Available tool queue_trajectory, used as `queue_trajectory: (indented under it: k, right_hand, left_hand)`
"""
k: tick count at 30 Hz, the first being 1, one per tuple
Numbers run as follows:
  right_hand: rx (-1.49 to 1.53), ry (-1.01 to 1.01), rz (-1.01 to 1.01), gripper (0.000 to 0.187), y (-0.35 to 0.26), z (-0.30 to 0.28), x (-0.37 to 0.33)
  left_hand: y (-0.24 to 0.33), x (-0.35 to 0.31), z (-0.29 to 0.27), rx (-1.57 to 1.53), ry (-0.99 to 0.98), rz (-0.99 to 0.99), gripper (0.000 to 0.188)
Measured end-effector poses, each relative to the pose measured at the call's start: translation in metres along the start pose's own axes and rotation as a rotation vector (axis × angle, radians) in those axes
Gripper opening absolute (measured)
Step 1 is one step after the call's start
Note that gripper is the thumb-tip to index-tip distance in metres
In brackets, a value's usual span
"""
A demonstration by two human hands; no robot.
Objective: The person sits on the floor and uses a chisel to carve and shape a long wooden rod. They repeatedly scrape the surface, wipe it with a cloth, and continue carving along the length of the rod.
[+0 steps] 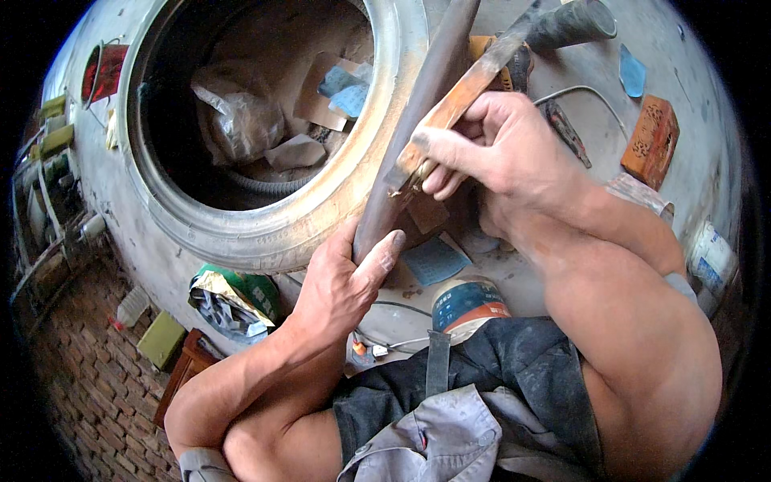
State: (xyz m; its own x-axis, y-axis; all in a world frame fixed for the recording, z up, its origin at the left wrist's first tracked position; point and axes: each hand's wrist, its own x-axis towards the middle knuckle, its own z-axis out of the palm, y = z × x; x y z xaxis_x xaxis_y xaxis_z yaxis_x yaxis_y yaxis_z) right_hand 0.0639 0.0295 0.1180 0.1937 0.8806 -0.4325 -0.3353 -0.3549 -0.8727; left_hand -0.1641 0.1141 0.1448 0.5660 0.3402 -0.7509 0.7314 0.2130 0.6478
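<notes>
A long, smooth dark grey piece (432, 84), slightly curved, slants across the middle beside the tyre; its exact kind I cannot tell. My left hand (341, 273) is wrapped round its lower end, thumb on top. My right hand (502, 145) grips a flat wooden strip (462, 98) between thumb and fingers. The strip's worn lower end lies against or just over the grey piece, and its greyish upper part points away to the upper right. Below my hands, a sheet of blue sandpaper (436, 259) lies by a blue, orange and white tub (470, 304).
A large tyre (281, 237) lies at the left, with a clear plastic bag (241, 120) and blue scraps inside. Toward the right are a carved reddish-brown block (650, 143), a dark cylinder (572, 24) and a cable (590, 90). An open green bag (249, 293) stands left of my left hand.
</notes>
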Motion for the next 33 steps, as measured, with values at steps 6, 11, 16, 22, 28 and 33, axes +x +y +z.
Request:
queue_trajectory:
  k: [6, 11, 16, 22, 28, 33]
  right_hand:
    - [0.049, 0.042, 0.046, 0.022, -0.004, -0.003, -0.003]
    - [0.008, 0.135, -0.006, 0.021, -0.007, -0.012, 0.002]
    - [0.031, -0.040, 0.026, 0.024, -0.003, 0.001, -0.002]
    - [0.043, 0.016, 0.009, 0.021, 0.000, 0.002, -0.002]
    - [0.048, 0.072, 0.014, 0.022, -0.002, -0.006, 0.001]
    - [0.051, 0.041, -0.003, 0.022, 0.001, -0.005, 0.002]
  left_hand:
    - [0.003, 0.002, 0.000, 0.019, -0.023, 0.024, 0.042]
    - [0.004, 0.002, 0.000, 0.024, -0.024, 0.011, 0.042]
    - [0.001, 0.001, 0.000, -0.019, -0.015, -0.020, 0.042]
    - [0.004, 0.002, 0.000, 0.041, -0.030, -0.006, 0.044]
    - [0.006, 0.003, 0.000, 0.040, -0.032, 0.018, 0.045]
    - [0.006, 0.002, 0.001, 0.020, -0.025, -0.008, 0.043]
